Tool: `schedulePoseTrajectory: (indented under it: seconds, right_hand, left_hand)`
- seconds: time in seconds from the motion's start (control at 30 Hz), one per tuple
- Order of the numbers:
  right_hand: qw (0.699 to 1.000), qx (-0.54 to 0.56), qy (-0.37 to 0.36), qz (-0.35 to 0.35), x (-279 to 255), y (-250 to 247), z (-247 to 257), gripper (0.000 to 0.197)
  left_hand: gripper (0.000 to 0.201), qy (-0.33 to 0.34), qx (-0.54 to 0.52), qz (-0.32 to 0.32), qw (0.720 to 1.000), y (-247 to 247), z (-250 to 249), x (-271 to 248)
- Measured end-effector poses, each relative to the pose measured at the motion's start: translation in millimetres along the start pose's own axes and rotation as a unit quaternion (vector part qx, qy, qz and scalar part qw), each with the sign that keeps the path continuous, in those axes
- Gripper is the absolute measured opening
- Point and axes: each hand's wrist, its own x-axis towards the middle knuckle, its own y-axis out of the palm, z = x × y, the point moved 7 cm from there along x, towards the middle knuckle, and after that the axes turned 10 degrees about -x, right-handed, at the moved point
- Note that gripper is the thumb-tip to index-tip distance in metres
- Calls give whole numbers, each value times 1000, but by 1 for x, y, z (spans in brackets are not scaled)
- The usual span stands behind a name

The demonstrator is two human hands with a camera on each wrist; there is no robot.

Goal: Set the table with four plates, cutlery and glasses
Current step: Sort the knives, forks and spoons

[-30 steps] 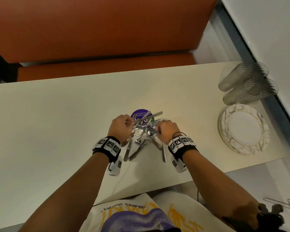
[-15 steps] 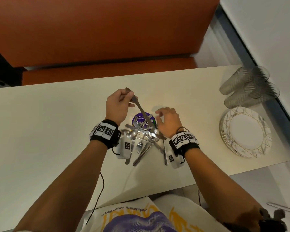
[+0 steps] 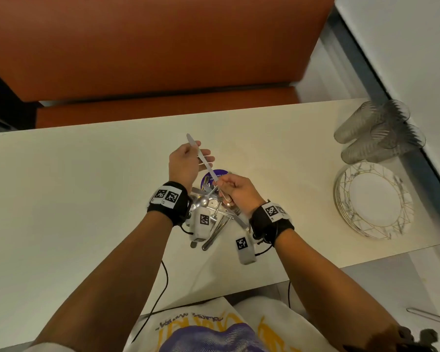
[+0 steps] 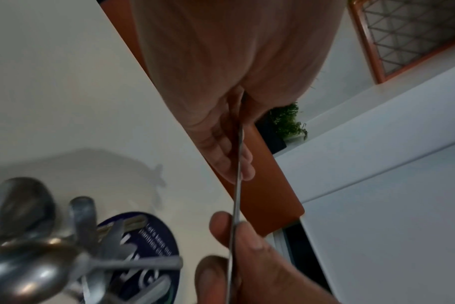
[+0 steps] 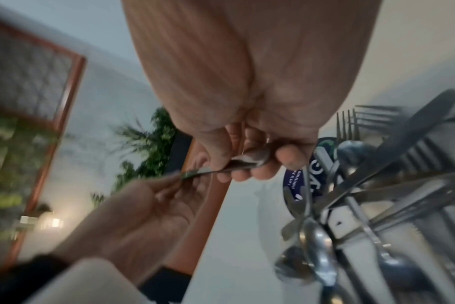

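Note:
A table knife (image 3: 201, 156) is held slantwise above the cream table (image 3: 61, 199). My left hand (image 3: 188, 161) holds its upper part between thumb and fingers, and my right hand (image 3: 235, 191) grips its lower end. The left wrist view shows the knife (image 4: 237, 185) edge-on, running from my left fingers (image 4: 221, 162) to my right fingers (image 4: 221, 228). Below both hands lies a heap of forks, spoons and knives (image 3: 214, 217) (image 5: 377, 185), partly on a purple disc (image 3: 217, 174). A stack of gold-patterned plates (image 3: 374, 201) and stacked ribbed glasses (image 3: 379, 133) sit at the table's right end.
An orange bench seat and backrest (image 3: 150, 47) run along the table's far side. A white ledge and dark wall strip (image 3: 404, 72) border the right end. Sensor cables (image 3: 163, 275) hang off the near edge. Metal tongs (image 3: 432, 318) lie at the lower right.
My left hand has raised the knife higher off the heap. My right hand has left the heap and taken hold of the knife's lower end.

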Motion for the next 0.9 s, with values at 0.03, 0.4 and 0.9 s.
schedulePoseTrajectory:
  seconds: [0.03, 0.4, 0.9]
  right_hand:
    - [1000, -17, -7, -2, -2, 0, -1, 14]
    - [882, -450, 48, -132, -13, -67, -59, 13]
    - [902, -411, 100, -90, -15, -81, -74, 17]
  left_hand:
    - [27, -4, 6, 11, 1000, 2, 5, -4]
    - [22, -34, 44, 11, 998, -14, 37, -19]
    - [23, -37, 85, 9, 996, -20, 44, -18]
